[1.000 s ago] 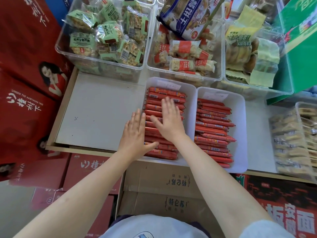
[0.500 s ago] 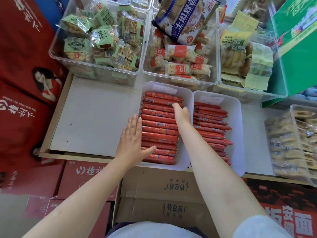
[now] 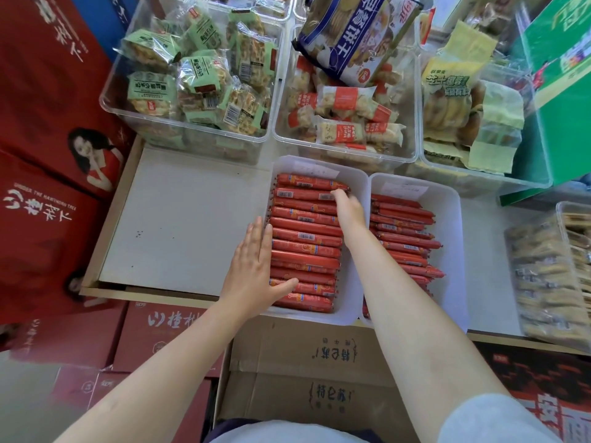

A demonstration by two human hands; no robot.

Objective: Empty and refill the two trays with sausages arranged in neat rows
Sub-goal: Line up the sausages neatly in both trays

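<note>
Two white trays stand side by side on the shelf, the left tray and the right tray. Both hold red sausages lying crosswise in rows, one stack in the left tray, another in the right tray. My left hand lies flat with straight fingers against the left tray's left side, its thumb on a near sausage. My right hand reaches over the right ends of the far sausages in the left tray, fingers bent down onto them; whether it grips one is hidden.
Clear bins of packed snacks stand behind the trays: green packs, red-and-white packs, yellow packs. Another clear bin is at the right. A bare white shelf board lies left of the trays. Cardboard boxes sit below.
My right hand has moved from the middle of the left tray's sausages to their far right ends. My left hand stays flat at the tray's left side.
</note>
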